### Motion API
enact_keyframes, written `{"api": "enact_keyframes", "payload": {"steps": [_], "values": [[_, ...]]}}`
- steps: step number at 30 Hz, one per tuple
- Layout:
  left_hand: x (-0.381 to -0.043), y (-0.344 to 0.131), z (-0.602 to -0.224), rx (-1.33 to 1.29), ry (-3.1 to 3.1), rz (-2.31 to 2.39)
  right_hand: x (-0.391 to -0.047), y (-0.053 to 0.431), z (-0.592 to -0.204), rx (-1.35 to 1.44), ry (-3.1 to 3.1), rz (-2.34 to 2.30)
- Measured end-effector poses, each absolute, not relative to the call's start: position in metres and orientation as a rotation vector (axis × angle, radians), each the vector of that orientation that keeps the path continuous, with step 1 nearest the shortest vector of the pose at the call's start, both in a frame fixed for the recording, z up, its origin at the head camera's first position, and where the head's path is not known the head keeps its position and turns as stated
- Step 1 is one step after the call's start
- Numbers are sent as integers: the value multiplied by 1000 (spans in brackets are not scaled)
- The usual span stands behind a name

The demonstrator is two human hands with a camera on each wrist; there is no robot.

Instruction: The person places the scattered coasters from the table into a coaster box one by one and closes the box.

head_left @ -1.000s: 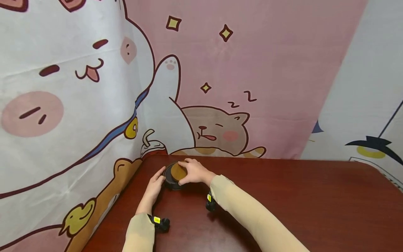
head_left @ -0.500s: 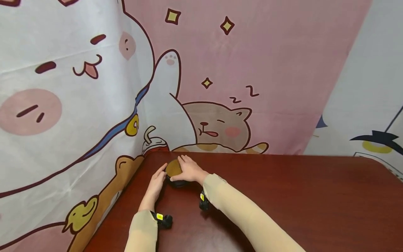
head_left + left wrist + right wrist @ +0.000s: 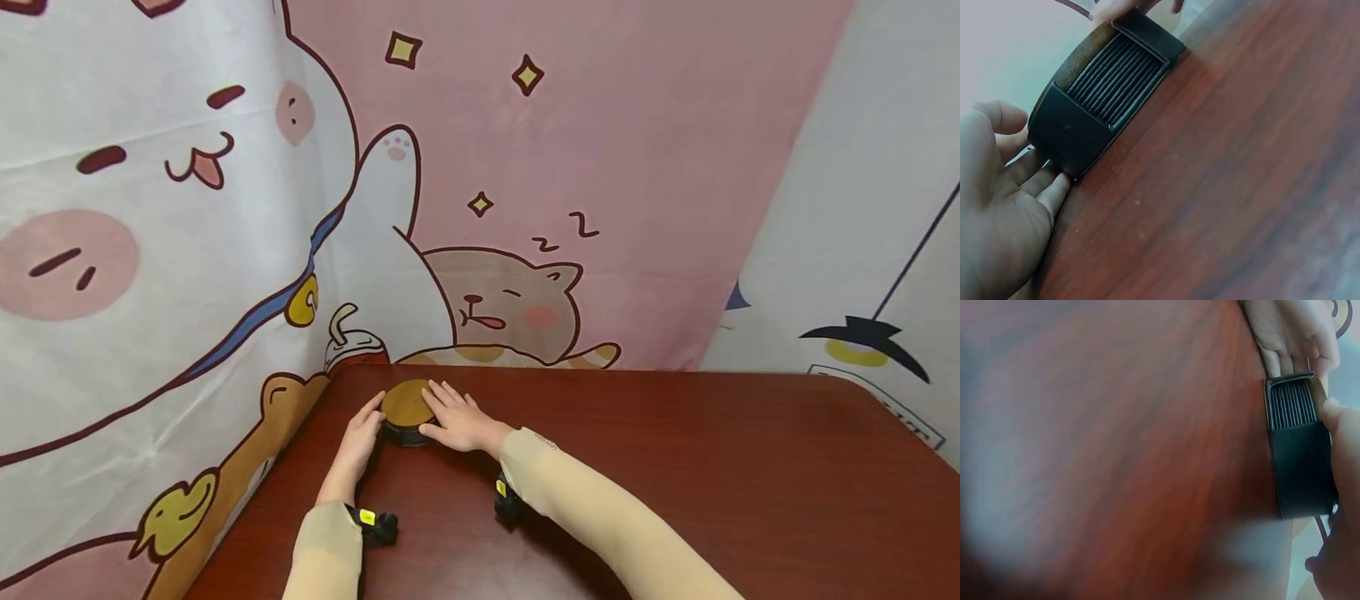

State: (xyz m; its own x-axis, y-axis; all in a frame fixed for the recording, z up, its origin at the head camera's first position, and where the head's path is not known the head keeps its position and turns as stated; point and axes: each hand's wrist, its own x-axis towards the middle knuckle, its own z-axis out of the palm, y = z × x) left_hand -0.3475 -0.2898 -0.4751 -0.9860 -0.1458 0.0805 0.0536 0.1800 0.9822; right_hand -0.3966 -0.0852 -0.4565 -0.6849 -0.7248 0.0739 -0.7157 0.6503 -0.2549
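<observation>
A round black holder point(image 3: 405, 435) with a stack of thin black discs point(image 3: 1119, 78), which look like coasters, stands on the table near its far left corner. On top lies a round coaster point(image 3: 408, 403), brown face up, level with the holder's rim. My left hand point(image 3: 360, 440) is at the left side, its fingertips touching the holder's wall low down, as the left wrist view shows. My right hand point(image 3: 462, 421) rests on the right side, fingers straight over the brown coaster's edge and thumb at the front. The holder's front has a cut-out showing the discs' edges.
The reddish-brown wooden table point(image 3: 675, 467) stretches out to the right and toward me. A cloth backdrop point(image 3: 637, 167) printed with cartoon animals hangs behind it and along the left. Each wrist wears a small black camera point(image 3: 378, 527).
The brown coaster, tilted in my right hand a second ago, now lies flat on the stack. My right fingers have straightened over it; my left hand stays at the holder's side.
</observation>
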Motion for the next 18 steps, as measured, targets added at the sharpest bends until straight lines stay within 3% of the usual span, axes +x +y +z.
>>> {"api": "enact_keyframes", "payload": {"steps": [10, 18], "values": [[-357, -306, -476, 69, -2345, -1853, -388, -12, -468, -1235, 2764, -554], [-351, -324, -465, 24, -2693, -1238, -400, 62, -479, -965, 2792, -560]]}}
